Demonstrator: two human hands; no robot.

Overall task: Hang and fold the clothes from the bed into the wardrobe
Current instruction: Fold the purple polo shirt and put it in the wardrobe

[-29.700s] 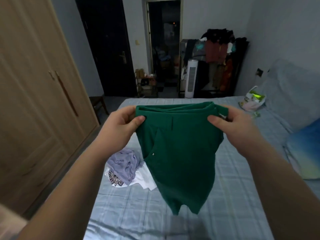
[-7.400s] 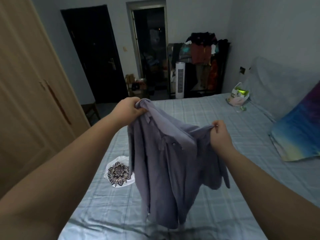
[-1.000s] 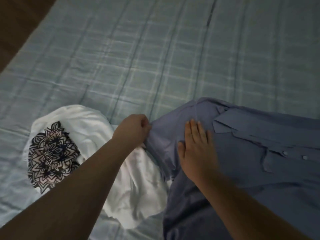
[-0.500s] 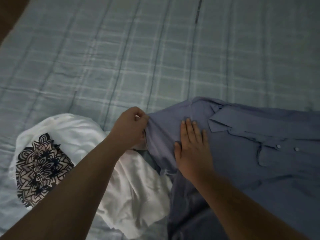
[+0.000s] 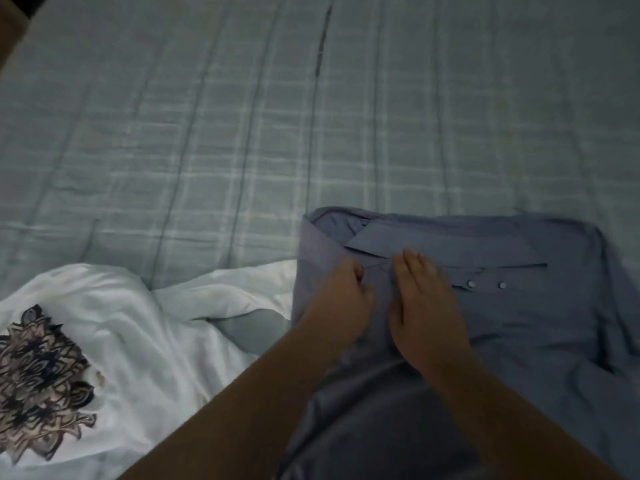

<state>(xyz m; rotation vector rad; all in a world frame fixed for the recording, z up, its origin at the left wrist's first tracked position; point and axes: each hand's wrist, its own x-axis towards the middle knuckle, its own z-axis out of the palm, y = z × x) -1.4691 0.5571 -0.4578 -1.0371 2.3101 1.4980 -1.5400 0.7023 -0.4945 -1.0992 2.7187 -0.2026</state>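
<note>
A blue-grey button shirt [image 5: 519, 323] lies flat on the bed, collar toward the far side, its left side folded over onto the front. My left hand [image 5: 341, 303] rests curled on that folded part and pinches its edge just below the collar. Flat on the shirt's front, right beside it, my right hand [image 5: 420, 310] presses down with straight fingers. A white T-shirt [image 5: 149, 341] with a dark mandala print lies crumpled to the left, its edge touching the blue shirt.
The bed [image 5: 242, 116] is covered with a pale blue-green checked sheet stretching away on the far side. A strip of dark floor and a brown edge show at the top left corner [image 5: 14, 15].
My left hand has carried the shirt's left edge rightward and folded it over onto the front, next to my right hand. The right hand stays flat on the shirt.
</note>
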